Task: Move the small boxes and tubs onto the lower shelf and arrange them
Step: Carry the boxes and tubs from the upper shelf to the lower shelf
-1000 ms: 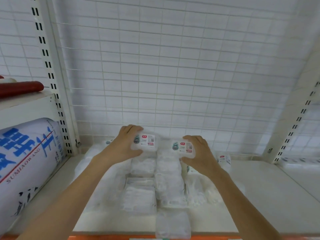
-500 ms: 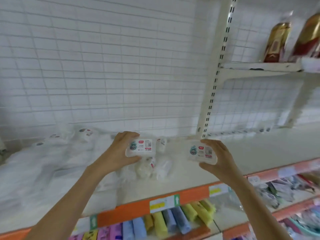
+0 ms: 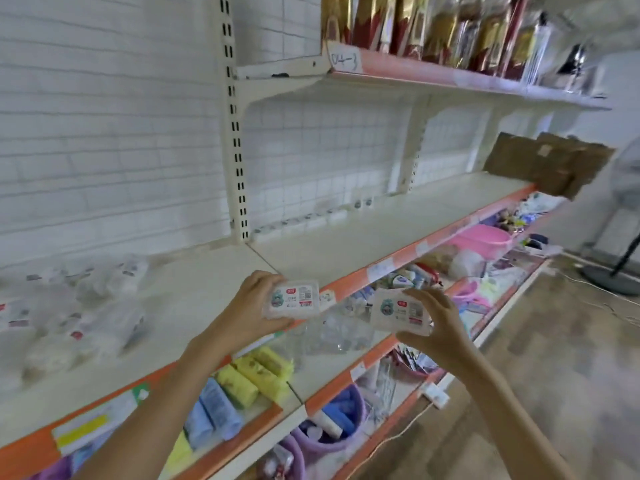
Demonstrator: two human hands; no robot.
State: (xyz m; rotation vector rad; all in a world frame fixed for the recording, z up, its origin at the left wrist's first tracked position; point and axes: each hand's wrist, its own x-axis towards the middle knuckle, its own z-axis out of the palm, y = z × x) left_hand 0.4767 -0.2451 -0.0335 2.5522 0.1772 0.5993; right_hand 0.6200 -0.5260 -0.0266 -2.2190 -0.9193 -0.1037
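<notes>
Clear plastic tub [image 3: 293, 299] sat gripped in your left hand [image 3: 250, 308], label facing you, held above shelf [image 3: 349, 244] front edge. Your right hand [image 3: 439, 327] gripped second tub [image 3: 398, 311], out past orange edge strip [image 3: 398, 258], just right of first, not touching. More tubs [image 3: 83, 306] lay piled on shelf at left, blurred. Lower shelf [image 3: 332, 367] held yellow and blue rolls [image 3: 242, 382].

Each hand holds one small box out in front of the shelf edge [image 3: 349, 284]: the left hand [image 3: 249, 311] has the left box [image 3: 292, 299], the right hand [image 3: 441, 327] has the right box [image 3: 400, 310]. More packs [image 3: 86, 306] lie on the shelf to the left. Rolls [image 3: 242, 379] sit on the shelf below.
</notes>
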